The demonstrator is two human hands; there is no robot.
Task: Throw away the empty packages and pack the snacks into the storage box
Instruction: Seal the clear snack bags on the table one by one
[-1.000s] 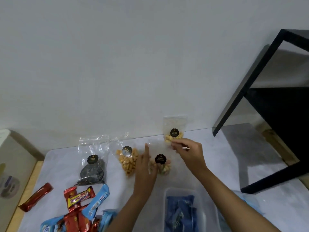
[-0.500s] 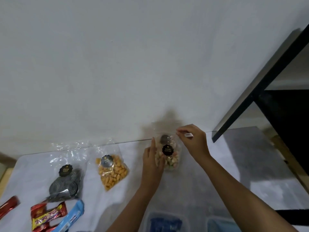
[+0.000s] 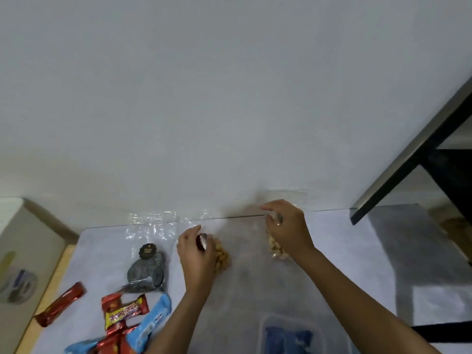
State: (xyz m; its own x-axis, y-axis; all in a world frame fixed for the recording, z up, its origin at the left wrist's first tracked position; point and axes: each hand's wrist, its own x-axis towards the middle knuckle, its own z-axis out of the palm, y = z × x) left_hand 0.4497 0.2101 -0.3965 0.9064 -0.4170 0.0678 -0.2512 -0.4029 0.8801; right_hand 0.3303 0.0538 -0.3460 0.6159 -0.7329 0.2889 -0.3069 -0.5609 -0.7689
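My left hand point(image 3: 195, 254) grips a clear bag of orange snacks point(image 3: 222, 256) near the middle of the white table. My right hand point(image 3: 286, 227) holds clear bags of pale mixed snacks point(image 3: 274, 247) at the table's back edge, by the wall. A clear bag of black liquorice wheels point(image 3: 149, 270) lies to the left. Red, yellow and blue wrapped bars point(image 3: 127, 318) are piled at the front left. The clear storage box point(image 3: 265, 328) with blue packets inside sits at the bottom edge, partly behind my right forearm.
A single red bar point(image 3: 60, 304) lies at the table's left edge. A beige box point(image 3: 23, 254) stands further left. A black shelf frame point(image 3: 413, 159) leans over the table's right side. The wall is right behind the table.
My left hand has left the mixed snack bag and moved left onto the orange snack bag. My right hand still holds the pale bags by the wall. The view has swung left.
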